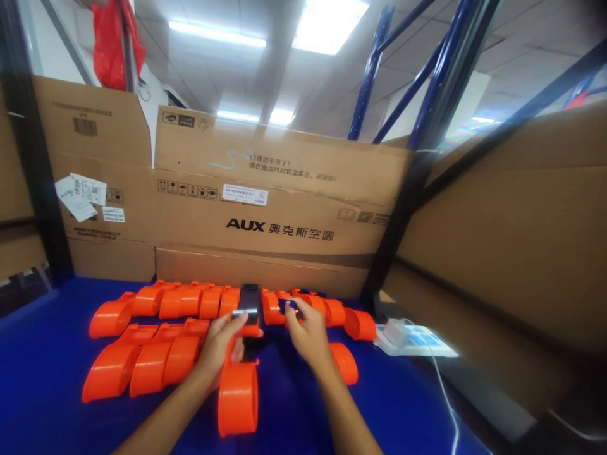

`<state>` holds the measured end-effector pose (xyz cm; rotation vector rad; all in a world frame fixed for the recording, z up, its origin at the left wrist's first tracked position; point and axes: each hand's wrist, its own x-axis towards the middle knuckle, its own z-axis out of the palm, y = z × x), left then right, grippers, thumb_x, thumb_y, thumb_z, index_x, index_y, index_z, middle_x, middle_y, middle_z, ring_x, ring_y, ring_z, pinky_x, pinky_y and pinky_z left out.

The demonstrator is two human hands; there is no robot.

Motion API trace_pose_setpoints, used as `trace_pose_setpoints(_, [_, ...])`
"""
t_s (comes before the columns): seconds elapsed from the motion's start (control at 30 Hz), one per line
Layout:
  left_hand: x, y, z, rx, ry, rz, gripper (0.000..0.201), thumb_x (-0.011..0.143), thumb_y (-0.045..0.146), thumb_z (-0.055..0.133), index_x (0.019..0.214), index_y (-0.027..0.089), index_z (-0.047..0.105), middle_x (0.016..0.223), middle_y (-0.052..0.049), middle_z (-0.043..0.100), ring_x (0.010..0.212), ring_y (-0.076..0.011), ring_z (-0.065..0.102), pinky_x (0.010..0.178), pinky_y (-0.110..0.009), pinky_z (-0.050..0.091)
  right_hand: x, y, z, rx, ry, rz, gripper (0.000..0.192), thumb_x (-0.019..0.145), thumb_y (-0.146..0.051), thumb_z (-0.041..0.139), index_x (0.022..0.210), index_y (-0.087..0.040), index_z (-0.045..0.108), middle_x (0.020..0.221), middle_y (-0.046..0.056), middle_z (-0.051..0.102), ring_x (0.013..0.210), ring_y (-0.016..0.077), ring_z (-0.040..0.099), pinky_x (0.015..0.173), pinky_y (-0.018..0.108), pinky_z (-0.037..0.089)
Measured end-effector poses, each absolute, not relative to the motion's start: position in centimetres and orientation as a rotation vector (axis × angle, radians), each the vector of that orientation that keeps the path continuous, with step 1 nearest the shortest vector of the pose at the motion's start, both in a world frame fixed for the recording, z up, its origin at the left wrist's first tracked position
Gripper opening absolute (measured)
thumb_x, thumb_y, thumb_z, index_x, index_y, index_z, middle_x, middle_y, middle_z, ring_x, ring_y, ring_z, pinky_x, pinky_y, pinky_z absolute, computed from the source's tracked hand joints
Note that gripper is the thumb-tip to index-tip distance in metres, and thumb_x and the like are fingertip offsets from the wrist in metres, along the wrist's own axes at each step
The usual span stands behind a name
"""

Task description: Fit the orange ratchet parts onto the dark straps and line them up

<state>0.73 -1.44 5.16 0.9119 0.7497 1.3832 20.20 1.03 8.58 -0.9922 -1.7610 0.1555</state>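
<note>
Left hand [222,344]: fingers curled over an orange plastic part [246,330] and the lower end of a black device [249,302], thumb laid across its bright strip; wrist bent, forearm entering from 7 o'clock. Right hand [308,332]: fingertips pinched narrowly on a small dark piece [289,306] just at 3 o'clock of the black device; what exactly is gripped cannot be told; forearm entering from 5 o'clock. Another orange part [238,397] is stood on the blue table [42,366] at 6 o'clock of the left hand, touching the wrist. Rows of orange parts [152,328] are laid from 9 o'clock to 10 o'clock; more [341,319] at 2 o'clock, one [345,363] beside the right wrist. A white power strip [417,340] with cable is placed at 3 o'clock. Cardboard cartons [265,208] are stacked at 12 o'clock, walling the table; a blue rack upright [374,69] is seen behind.
</note>
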Motion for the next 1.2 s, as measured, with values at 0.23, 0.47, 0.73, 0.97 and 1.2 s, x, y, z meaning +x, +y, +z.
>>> trace_pose_setpoints(0.23, [0.6,-0.5,4.4,0.905,0.785,1.359,0.040,0.069,0.051,0.077,0.076,0.014,0.063,0.068,-0.011,0.075,0.028,-0.0044,0.036,0.036,-0.023,0.030,20.7,2.3,6.9,-1.166,-1.829,0.028,0.016,0.077,-0.014,0.057,0.086,-0.019,0.070,0.072,0.003,0.069,0.058,0.0174,0.060,0.055,0.027,0.045])
trace_pose_setpoints(0.47, [0.7,-0.6,4.1,0.940,0.836,1.378,0.040,0.070,0.052,0.076,0.077,0.015,0.063,0.058,-0.008,0.071,0.029,-0.0058,0.037,0.036,-0.022,0.031,21.4,2.8,5.2,-1.268,-1.881,-0.048,0.016,0.070,-0.007,0.062,0.079,-0.020,0.065,0.065,0.001,0.063,0.059,0.0188,0.060,0.053,0.027,0.042])
trace_pose_setpoints(0.73, [0.9,-0.5,3.6,0.969,0.843,1.352,0.042,0.068,0.053,0.077,0.080,0.015,0.065,0.058,-0.007,0.071,0.029,-0.0064,0.036,0.036,-0.022,0.029,21.8,3.0,5.1,-1.274,-1.855,-0.134,0.012,0.073,-0.011,0.066,0.076,-0.022,0.061,0.062,0.000,0.060,0.055,0.0170,0.057,0.049,0.025,0.038])
trace_pose_setpoints(0.97, [1.1,-0.5,3.3,1.036,0.896,1.375,0.040,0.073,0.053,0.075,0.085,0.016,0.067,0.055,-0.003,0.068,0.030,-0.0063,0.035,0.035,-0.021,0.027,19.7,1.2,7.6,-1.012,-1.847,0.093,0.011,0.091,-0.026,0.057,0.093,-0.019,0.065,0.081,0.004,0.063,0.061,0.0159,0.055,0.055,0.027,0.045])
trace_pose_setpoints(1.2, [0.9,-0.6,3.5,1.033,0.907,1.381,0.039,0.072,0.055,0.075,0.078,0.018,0.066,0.039,0.009,0.041,0.031,-0.0067,0.031,0.037,-0.020,0.026,18.1,-0.8,8.5,-0.754,-2.099,0.275,0.023,0.093,-0.026,0.059,0.116,-0.024,0.065,0.103,0.007,0.061,0.077,0.0162,0.058,0.064,0.027,0.050])
